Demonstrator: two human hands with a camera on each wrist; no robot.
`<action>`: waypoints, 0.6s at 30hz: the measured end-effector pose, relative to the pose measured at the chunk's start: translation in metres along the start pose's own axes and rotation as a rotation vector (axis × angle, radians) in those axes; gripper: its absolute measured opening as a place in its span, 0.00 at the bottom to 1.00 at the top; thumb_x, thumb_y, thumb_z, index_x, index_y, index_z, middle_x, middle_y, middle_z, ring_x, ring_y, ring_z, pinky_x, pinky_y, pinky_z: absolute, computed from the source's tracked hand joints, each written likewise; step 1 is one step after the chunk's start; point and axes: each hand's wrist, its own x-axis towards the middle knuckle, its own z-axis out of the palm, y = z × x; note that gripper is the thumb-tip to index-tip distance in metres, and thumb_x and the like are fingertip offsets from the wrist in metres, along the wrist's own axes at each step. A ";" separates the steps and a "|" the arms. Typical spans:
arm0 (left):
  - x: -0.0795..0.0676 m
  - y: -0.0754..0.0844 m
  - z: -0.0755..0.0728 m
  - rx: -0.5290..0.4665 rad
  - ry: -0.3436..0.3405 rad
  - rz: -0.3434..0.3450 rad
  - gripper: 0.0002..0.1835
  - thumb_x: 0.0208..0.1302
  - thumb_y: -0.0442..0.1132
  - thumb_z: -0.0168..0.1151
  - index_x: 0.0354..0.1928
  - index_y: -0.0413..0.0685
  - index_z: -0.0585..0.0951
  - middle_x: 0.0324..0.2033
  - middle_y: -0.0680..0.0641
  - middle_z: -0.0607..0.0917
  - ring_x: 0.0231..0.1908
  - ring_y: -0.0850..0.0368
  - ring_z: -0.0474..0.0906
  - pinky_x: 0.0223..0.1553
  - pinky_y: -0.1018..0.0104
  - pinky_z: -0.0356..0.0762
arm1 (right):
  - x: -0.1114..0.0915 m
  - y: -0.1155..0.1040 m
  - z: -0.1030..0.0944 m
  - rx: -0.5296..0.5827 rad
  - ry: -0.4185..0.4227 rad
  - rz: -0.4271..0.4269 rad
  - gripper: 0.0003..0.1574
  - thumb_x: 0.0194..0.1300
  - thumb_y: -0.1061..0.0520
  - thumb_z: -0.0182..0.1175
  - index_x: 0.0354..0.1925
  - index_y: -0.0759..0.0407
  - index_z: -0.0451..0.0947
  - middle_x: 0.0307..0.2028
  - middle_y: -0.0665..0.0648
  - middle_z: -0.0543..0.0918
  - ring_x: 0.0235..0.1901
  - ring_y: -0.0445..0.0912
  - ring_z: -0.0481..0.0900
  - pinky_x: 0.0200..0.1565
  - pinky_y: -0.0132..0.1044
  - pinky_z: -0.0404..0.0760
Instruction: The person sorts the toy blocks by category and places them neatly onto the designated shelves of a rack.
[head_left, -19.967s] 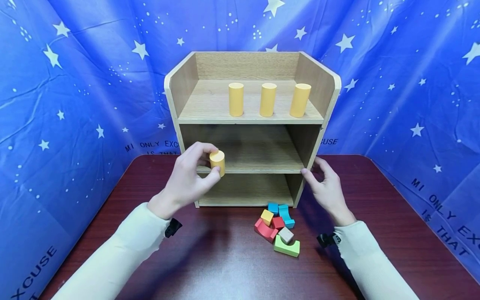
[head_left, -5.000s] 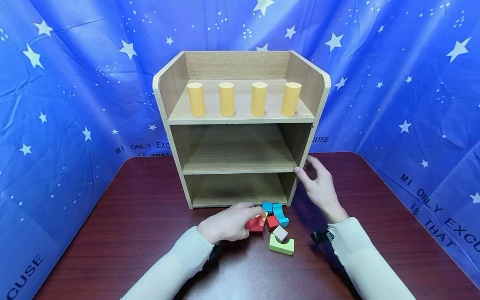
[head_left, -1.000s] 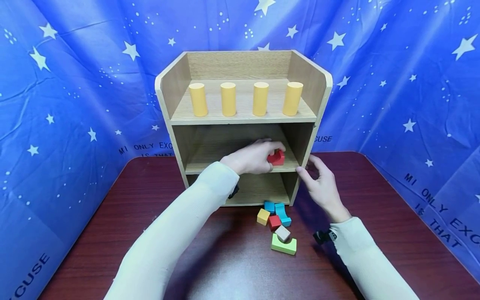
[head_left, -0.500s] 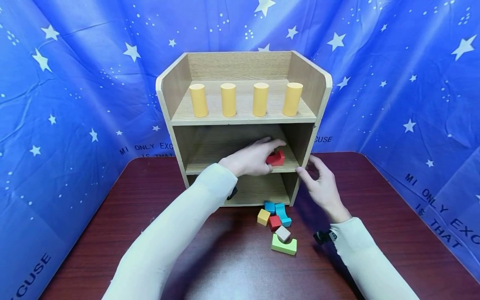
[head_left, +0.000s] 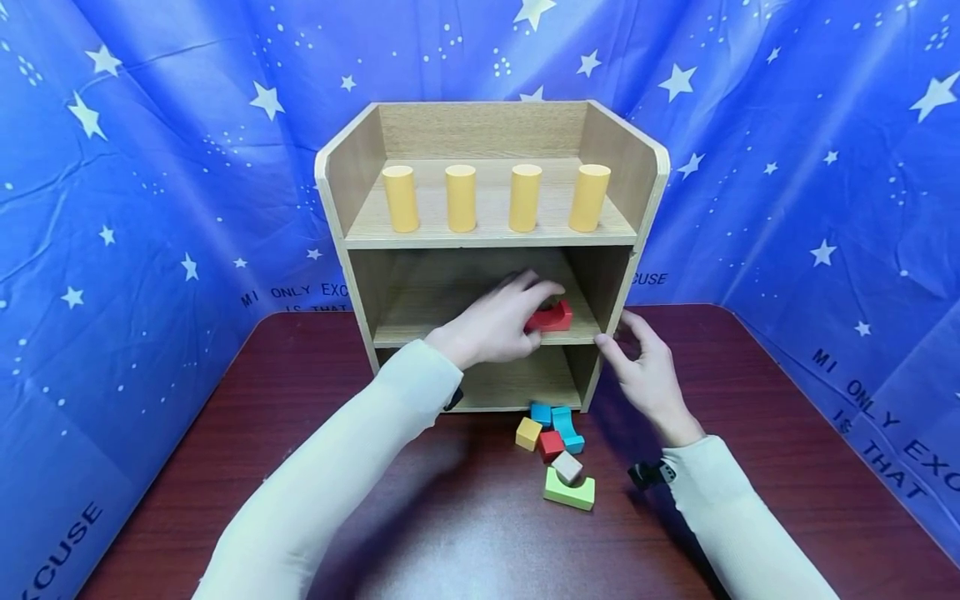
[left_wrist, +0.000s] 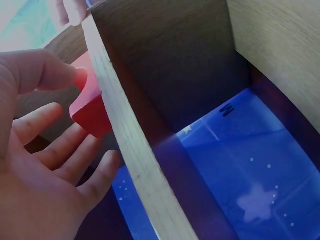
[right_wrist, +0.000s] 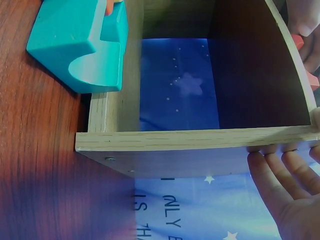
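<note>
Wood-grain shelf (head_left: 480, 129), glossy table (head_left: 480, 542), smooth red block (head_left: 557, 317)

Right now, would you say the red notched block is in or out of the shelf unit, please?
In: the head view shows the red notched block inside the middle compartment, beside the left hand.

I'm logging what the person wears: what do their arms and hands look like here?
The left sleeve and right sleeve are long, plain off-white, with no print visible. A small black device sits at the right cuff; at the left, a dark piece shows only partly. The left hand and right hand wear no gloves.
</note>
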 end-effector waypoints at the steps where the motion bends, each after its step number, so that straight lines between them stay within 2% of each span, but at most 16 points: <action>1: -0.002 0.000 0.000 0.004 0.011 0.006 0.31 0.54 0.38 0.59 0.64 0.53 0.69 0.53 0.52 0.72 0.51 0.59 0.69 0.55 0.68 0.67 | 0.000 -0.002 0.000 -0.001 -0.001 -0.001 0.24 0.63 0.65 0.61 0.57 0.68 0.72 0.43 0.67 0.81 0.41 0.34 0.76 0.40 0.20 0.73; 9: -0.015 0.001 0.001 0.003 0.103 0.086 0.29 0.53 0.36 0.60 0.61 0.51 0.71 0.49 0.51 0.74 0.47 0.57 0.70 0.52 0.66 0.68 | 0.001 0.026 0.004 -0.017 0.005 0.021 0.25 0.64 0.60 0.62 0.59 0.61 0.73 0.44 0.62 0.81 0.42 0.32 0.75 0.41 0.20 0.73; 18: -0.030 0.002 0.003 0.001 0.218 0.191 0.26 0.52 0.33 0.60 0.57 0.49 0.74 0.47 0.51 0.74 0.46 0.56 0.70 0.51 0.64 0.67 | 0.001 0.029 0.004 -0.013 0.010 0.011 0.25 0.64 0.57 0.62 0.58 0.60 0.73 0.44 0.61 0.81 0.42 0.33 0.76 0.41 0.21 0.73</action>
